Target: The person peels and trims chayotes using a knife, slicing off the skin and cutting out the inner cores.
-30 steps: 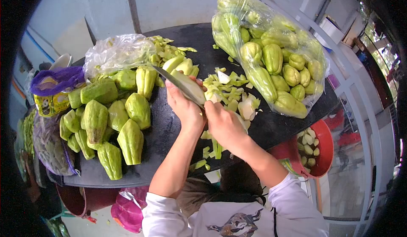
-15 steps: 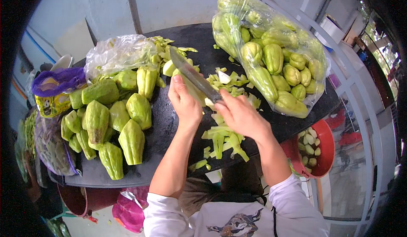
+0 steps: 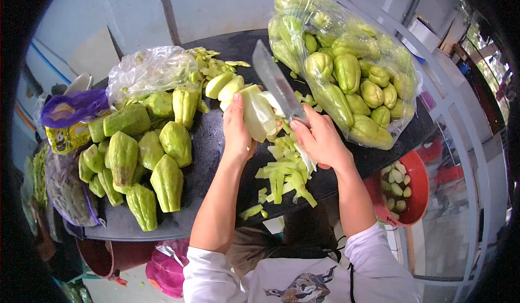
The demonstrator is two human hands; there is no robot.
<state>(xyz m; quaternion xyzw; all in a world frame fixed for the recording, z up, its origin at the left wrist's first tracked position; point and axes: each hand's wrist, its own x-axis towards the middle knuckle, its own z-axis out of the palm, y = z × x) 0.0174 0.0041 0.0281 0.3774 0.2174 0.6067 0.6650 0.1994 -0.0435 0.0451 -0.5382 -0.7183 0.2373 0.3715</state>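
Observation:
My left hand [image 3: 237,129] is closed around a pale peeled chayote [image 3: 258,113] above the middle of the table. In my right hand [image 3: 322,139] is the handle of a large knife [image 3: 277,81]. Its broad blade points up and away, just right of the chayote. Green peelings [image 3: 285,173] lie in a loose heap beneath my hands. Just beyond my left hand rest peeled chayote pieces [image 3: 223,85]. To the left, several unpeeled chayotes [image 3: 168,181] are piled on the table.
A clear plastic bag [image 3: 346,75] full of chayotes stands on the right of the black table [image 3: 211,194]. Below the right edge, a red bucket [image 3: 421,189] holds peeled pieces. A purple net bag [image 3: 67,178] sits at the left, near a crumpled plastic bag [image 3: 151,73].
The knife has swung right, away from the chayote, and its blade is more upright. My right hand has moved slightly right. My left hand still holds the chayote, now more exposed.

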